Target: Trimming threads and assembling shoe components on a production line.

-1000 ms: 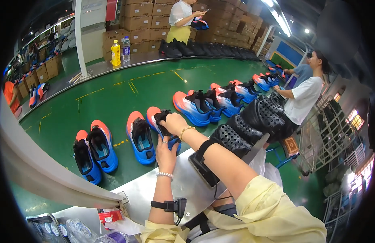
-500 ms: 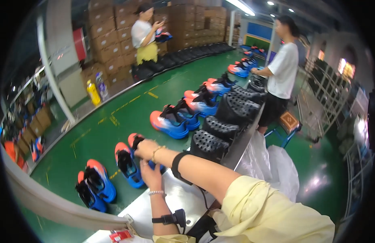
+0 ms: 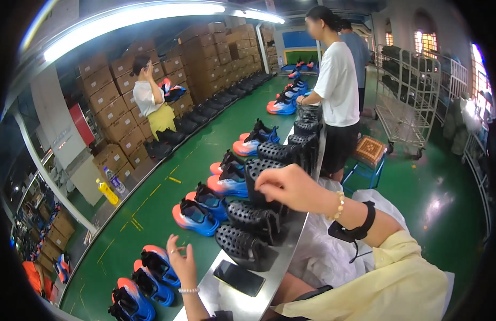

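My left hand [image 3: 182, 262] is raised with its fingers apart and holds nothing. It is beside blue and orange sneakers [image 3: 161, 265] standing on the green belt [image 3: 111, 251]. Further right, my right hand [image 3: 293, 187] hangs above the row of black perforated clog-like shapes [image 3: 250, 216], its fingers curled in and nothing visible in them. A dark phone [image 3: 239, 278] lies on the metal ledge [image 3: 221, 305] between my arms. More sneakers [image 3: 197, 216] stand in pairs along the belt, next to the black shapes.
Across the belt a person [image 3: 154, 101] in a yellow apron holds sneakers before stacked cartons [image 3: 117, 115]. At the right a co-worker [image 3: 339, 80] in a white shirt stands by the belt. Bottles [image 3: 108, 192], a stool [image 3: 370, 150], a wire trolley [image 3: 403, 101] and plastic sheeting [image 3: 328, 246] are around.
Both hands have come off the sneaker they were handling. My right hand has moved right and up, over the black shapes; the left has opened. The view has shifted, showing the phone.
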Tool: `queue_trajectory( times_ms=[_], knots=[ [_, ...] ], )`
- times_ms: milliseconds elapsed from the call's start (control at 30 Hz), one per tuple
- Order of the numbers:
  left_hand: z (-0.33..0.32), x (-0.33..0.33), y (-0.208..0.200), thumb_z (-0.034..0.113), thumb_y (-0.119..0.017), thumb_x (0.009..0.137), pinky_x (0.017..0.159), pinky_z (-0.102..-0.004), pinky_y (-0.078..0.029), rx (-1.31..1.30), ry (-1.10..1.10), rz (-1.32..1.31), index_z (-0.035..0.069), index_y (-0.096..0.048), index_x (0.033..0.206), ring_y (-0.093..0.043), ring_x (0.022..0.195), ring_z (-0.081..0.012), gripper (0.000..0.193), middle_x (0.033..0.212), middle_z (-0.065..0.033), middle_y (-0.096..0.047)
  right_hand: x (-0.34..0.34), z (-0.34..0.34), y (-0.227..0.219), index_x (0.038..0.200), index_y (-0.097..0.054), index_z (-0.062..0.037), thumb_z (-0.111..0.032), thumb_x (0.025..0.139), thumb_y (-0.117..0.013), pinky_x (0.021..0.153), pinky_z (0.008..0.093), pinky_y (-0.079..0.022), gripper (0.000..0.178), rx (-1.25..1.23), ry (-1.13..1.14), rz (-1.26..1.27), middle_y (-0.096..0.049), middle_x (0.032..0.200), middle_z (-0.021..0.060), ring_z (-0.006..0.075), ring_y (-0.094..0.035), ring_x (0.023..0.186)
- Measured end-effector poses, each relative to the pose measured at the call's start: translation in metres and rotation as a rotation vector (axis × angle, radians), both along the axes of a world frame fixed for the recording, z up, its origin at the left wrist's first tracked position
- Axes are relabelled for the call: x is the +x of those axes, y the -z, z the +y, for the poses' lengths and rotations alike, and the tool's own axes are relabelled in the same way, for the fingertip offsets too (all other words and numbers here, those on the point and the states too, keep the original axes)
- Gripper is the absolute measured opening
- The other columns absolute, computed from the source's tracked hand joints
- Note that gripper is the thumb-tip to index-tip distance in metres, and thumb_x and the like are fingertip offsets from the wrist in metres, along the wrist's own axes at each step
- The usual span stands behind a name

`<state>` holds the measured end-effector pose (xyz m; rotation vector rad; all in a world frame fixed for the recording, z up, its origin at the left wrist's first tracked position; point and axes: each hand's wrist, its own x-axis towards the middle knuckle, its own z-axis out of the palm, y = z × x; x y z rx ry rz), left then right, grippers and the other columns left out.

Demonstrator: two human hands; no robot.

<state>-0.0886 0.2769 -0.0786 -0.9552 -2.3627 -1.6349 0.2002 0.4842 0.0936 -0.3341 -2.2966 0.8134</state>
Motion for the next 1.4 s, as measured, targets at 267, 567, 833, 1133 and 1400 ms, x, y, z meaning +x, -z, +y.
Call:
queue_trajectory(
  times_ms=[267,567,833,1133,1400],
  knots=[
    [0.125,-0.055,0.056,0.034,-0.071,0.087,0.094,-0.0456,-0.049,-0.545,0.313,0.271,0.005,-0.048,0.131,-0.061,0.113,-0.0404,0.057,0.125,-0.0217,-0.062,0.021,0.06,0.042,0.11,-0.061,0.0001,-0.04,0.094,-0.06,0.074,0.041,-0.053,0.043,0.54,0.632,0.104,-0.067,0.081,0.014,0.0329,-0.067,0.079],
    [0.051,-0.037,0.067,0.032,-0.062,0.094,0.068,-0.0508,-0.052,-0.586,-0.021,0.408,0.003,-0.048,0.1,-0.067,0.081,-0.042,0.032,0.09,-0.0203,-0.068,0.015,0.08,0.067,0.094,-0.053,0.0038,-0.049,0.086,-0.068,0.072,0.0474,-0.054,0.055,0.308,0.593,-0.252,-0.067,0.08,0.0245,0.0411,-0.067,0.079],
    [-0.027,0.012,0.056,0.02,-0.069,0.088,0.078,-0.0468,-0.051,-0.27,-0.089,0.21,0.007,-0.052,0.125,-0.063,0.095,-0.0414,0.042,0.109,-0.0214,-0.062,0.006,0.078,0.055,0.094,-0.065,0.0068,-0.053,0.072,-0.078,0.083,0.0474,-0.053,0.065,0.245,0.646,-0.269,-0.069,0.092,0.0276,0.0416,-0.068,0.091],
    [-0.064,-0.004,0.099,0.022,-0.084,0.073,0.102,-0.0431,-0.043,-0.021,-0.136,-0.045,0.002,-0.037,0.139,-0.051,0.123,-0.0396,0.083,0.135,-0.0216,-0.048,-0.123,-0.089,0.002,0.088,-0.066,0.0075,-0.046,0.073,-0.079,0.077,0.0433,-0.053,0.057,0.47,-0.012,-0.362,-0.068,0.086,0.026,0.0343,-0.069,0.086],
    [-0.055,-0.001,0.093,0.014,-0.08,0.076,0.101,-0.0478,-0.044,-0.003,-0.144,-0.095,0.006,-0.034,0.14,-0.051,0.124,-0.0447,0.08,0.141,-0.0227,-0.045,-0.287,-0.098,0.077,0.087,-0.066,0.0172,-0.03,0.078,-0.081,0.053,0.0368,-0.061,0.051,-0.207,-0.217,-1.017,-0.07,0.076,0.0239,0.0304,-0.072,0.06]
  ],
)
